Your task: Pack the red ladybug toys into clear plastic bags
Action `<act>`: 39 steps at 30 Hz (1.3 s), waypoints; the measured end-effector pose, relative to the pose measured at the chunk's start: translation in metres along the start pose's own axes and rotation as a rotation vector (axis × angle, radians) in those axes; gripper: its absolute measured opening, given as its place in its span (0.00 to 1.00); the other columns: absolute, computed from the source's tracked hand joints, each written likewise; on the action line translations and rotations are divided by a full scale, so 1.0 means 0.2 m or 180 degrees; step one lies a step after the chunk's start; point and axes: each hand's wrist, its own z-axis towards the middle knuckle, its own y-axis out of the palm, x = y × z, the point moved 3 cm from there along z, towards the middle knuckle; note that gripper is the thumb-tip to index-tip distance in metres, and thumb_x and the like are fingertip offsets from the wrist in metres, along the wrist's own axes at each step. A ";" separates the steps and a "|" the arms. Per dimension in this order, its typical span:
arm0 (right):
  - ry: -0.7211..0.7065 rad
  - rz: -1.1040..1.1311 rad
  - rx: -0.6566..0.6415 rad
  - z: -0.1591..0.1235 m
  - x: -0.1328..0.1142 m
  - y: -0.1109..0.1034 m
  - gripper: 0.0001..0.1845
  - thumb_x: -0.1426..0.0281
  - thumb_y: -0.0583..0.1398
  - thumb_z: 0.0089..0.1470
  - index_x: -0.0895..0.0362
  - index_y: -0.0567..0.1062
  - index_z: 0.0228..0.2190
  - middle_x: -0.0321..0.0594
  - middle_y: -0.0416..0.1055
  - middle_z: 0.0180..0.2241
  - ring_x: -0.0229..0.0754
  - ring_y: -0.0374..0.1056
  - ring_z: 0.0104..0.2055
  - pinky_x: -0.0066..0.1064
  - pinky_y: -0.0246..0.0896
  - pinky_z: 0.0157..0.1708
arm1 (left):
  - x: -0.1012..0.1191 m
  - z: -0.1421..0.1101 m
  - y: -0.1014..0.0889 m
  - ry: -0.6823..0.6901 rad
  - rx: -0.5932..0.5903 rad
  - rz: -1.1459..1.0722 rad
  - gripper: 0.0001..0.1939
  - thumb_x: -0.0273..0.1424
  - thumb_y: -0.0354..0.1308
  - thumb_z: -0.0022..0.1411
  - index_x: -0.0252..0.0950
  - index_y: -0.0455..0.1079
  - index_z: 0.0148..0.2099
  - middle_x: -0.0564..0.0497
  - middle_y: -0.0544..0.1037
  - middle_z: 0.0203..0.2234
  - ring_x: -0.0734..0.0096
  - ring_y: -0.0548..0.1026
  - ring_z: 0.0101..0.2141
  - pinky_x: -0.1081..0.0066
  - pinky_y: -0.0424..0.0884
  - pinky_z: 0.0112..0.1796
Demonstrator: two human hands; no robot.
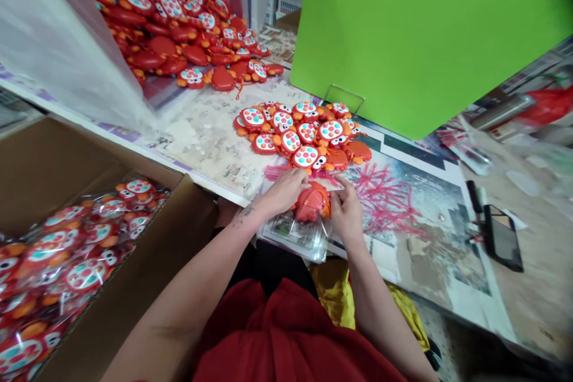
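My left hand (285,190) and my right hand (345,212) meet at the table's near edge around one red crab-shaped toy (312,202), lying back side up. Both hands have fingers on it. Under the toy lies a stack of clear plastic bags (297,233), overhanging the edge. Just beyond my fingers sits a small pile of the same red toys (301,131) with coloured bubble dots facing up.
A much larger heap of red toys (183,30) fills the far left of the table. A cardboard box (147,274) at my left holds several bagged toys (67,262). A green board (425,30) stands behind the small pile. A dark phone-like device (502,239) lies at right.
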 end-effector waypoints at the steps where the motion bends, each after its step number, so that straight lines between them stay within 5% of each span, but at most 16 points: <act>1: 0.0031 0.0173 0.0016 0.00 -0.01 0.01 0.24 0.64 0.55 0.59 0.55 0.68 0.56 0.38 0.74 0.29 0.44 0.70 0.29 0.38 0.66 0.33 | 0.01 -0.01 -0.01 -0.0063 0.0006 -0.0144 0.05 0.27 0.49 0.69 0.38 0.61 0.37 0.49 0.75 0.33 0.65 0.74 0.37 0.64 0.71 0.40; 4: 0.0217 0.0861 -0.0020 0.02 -0.03 0.03 0.26 0.59 0.56 0.59 0.52 0.66 0.57 0.36 0.73 0.29 0.42 0.70 0.25 0.37 0.69 0.29 | 0.04 -0.05 -0.02 -0.0114 0.0150 -0.0498 0.05 0.28 0.48 0.69 0.39 0.61 0.38 0.51 0.76 0.32 0.66 0.75 0.36 0.64 0.72 0.41; 7: 0.0271 0.1216 0.0043 0.02 -0.07 0.03 0.25 0.58 0.58 0.59 0.51 0.67 0.56 0.35 0.71 0.29 0.41 0.71 0.26 0.37 0.71 0.29 | 0.03 -0.11 -0.05 -0.0240 0.0924 -0.0651 0.05 0.32 0.51 0.69 0.38 0.64 0.44 0.45 0.76 0.46 0.62 0.73 0.50 0.59 0.70 0.52; 10: 0.0205 0.1260 0.0113 0.02 -0.08 0.01 0.23 0.58 0.59 0.59 0.51 0.68 0.54 0.33 0.69 0.28 0.41 0.71 0.26 0.36 0.71 0.29 | -0.06 -0.16 -0.04 -0.0716 0.1426 -0.1037 0.17 0.35 0.52 0.69 0.36 0.60 0.57 0.38 0.71 0.57 0.60 0.70 0.56 0.58 0.70 0.54; 13: 0.0199 0.1254 0.0078 0.02 -0.06 0.02 0.23 0.58 0.59 0.60 0.51 0.68 0.54 0.34 0.69 0.29 0.40 0.72 0.27 0.35 0.71 0.29 | -0.14 -0.16 0.01 -0.0999 0.1218 -0.1482 0.20 0.35 0.55 0.67 0.36 0.61 0.59 0.39 0.74 0.54 0.62 0.75 0.53 0.61 0.73 0.50; 17: 0.0216 0.1156 0.0079 0.02 -0.02 0.03 0.23 0.58 0.57 0.61 0.52 0.67 0.55 0.36 0.71 0.32 0.41 0.72 0.29 0.38 0.72 0.32 | -0.19 -0.13 0.06 -0.1120 0.0765 -0.1783 0.07 0.32 0.55 0.65 0.35 0.69 0.43 0.48 0.80 0.37 0.66 0.79 0.40 0.63 0.75 0.44; 22: -0.0535 0.0304 0.0235 0.02 -0.08 0.00 0.18 0.60 0.56 0.62 0.53 0.72 0.51 0.46 0.73 0.51 0.48 0.69 0.54 0.48 0.62 0.57 | -0.21 -0.13 0.08 -0.1172 0.0826 -0.1949 0.06 0.33 0.53 0.66 0.37 0.65 0.36 0.51 0.78 0.32 0.66 0.78 0.36 0.63 0.74 0.43; 24: -0.0831 0.0083 0.0112 0.01 -0.12 0.00 0.18 0.60 0.53 0.65 0.52 0.72 0.52 0.46 0.74 0.52 0.48 0.67 0.57 0.49 0.58 0.60 | -0.22 -0.14 0.10 -0.1130 0.0864 -0.2075 0.07 0.35 0.54 0.67 0.37 0.65 0.37 0.51 0.78 0.33 0.65 0.78 0.38 0.63 0.74 0.44; 31: -0.1289 -0.0698 -0.1024 0.04 -0.21 0.10 0.23 0.60 0.45 0.69 0.50 0.66 0.60 0.43 0.75 0.52 0.48 0.66 0.58 0.51 0.46 0.64 | -0.21 -0.16 0.09 -0.1010 0.0863 -0.2159 0.07 0.36 0.54 0.67 0.38 0.66 0.38 0.50 0.78 0.34 0.65 0.77 0.38 0.63 0.72 0.45; 36: -0.1203 -0.1405 -0.0604 0.08 -0.21 0.10 0.23 0.60 0.45 0.69 0.55 0.75 0.48 0.43 0.79 0.36 0.49 0.71 0.43 0.51 0.46 0.60 | -0.21 -0.17 0.10 -0.1216 0.0966 -0.1875 0.07 0.33 0.53 0.67 0.36 0.68 0.38 0.51 0.77 0.30 0.66 0.76 0.32 0.65 0.72 0.40; 39: -0.1274 -0.1340 -0.0580 0.10 -0.21 0.10 0.19 0.63 0.48 0.68 0.54 0.76 0.48 0.43 0.79 0.38 0.49 0.70 0.44 0.48 0.50 0.56 | -0.23 -0.17 0.11 -0.1143 0.0983 -0.2117 0.08 0.34 0.53 0.67 0.35 0.69 0.40 0.49 0.79 0.33 0.66 0.77 0.35 0.65 0.73 0.41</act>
